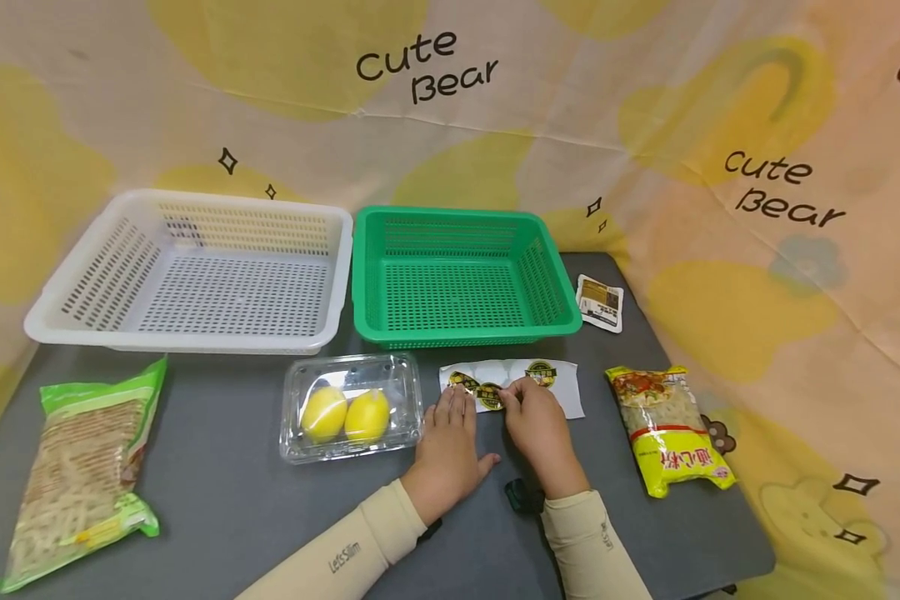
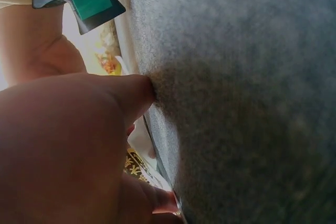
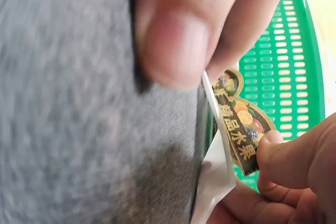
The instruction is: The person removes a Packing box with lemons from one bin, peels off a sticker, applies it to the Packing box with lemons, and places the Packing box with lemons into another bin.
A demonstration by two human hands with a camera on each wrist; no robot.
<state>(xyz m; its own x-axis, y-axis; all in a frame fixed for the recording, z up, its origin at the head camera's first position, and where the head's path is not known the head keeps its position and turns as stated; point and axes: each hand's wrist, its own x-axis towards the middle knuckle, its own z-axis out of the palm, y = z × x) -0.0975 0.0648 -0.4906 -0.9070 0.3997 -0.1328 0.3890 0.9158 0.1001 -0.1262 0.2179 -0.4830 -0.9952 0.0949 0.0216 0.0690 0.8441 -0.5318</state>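
A white sheet with round black-and-gold fruit stickers [image 1: 567,387] lies on the table. My left hand [image 1: 446,454] rests with its fingers extended over the sheet's left end, its thumb spread to the side on the table. Between thumb and forefinger, my right hand [image 1: 538,425] pinches the edge of a sticker [image 3: 244,124], which stands up from the sheet in the right wrist view. Left of the hands sits a closed clear plastic box [image 1: 292,417] holding two yellow lemon-like fruits [image 1: 367,416]. The left wrist view shows mostly the hand and table.
A white basket [image 1: 187,337] and a green basket [image 1: 465,335] stand behind. A green-edged food bag [image 1: 82,475] lies left, a yellow pasta packet [image 1: 671,433] right. A small flat sachet [image 1: 600,303] lies beside the green basket. Printed cloth [image 1: 540,100] hangs around the table.
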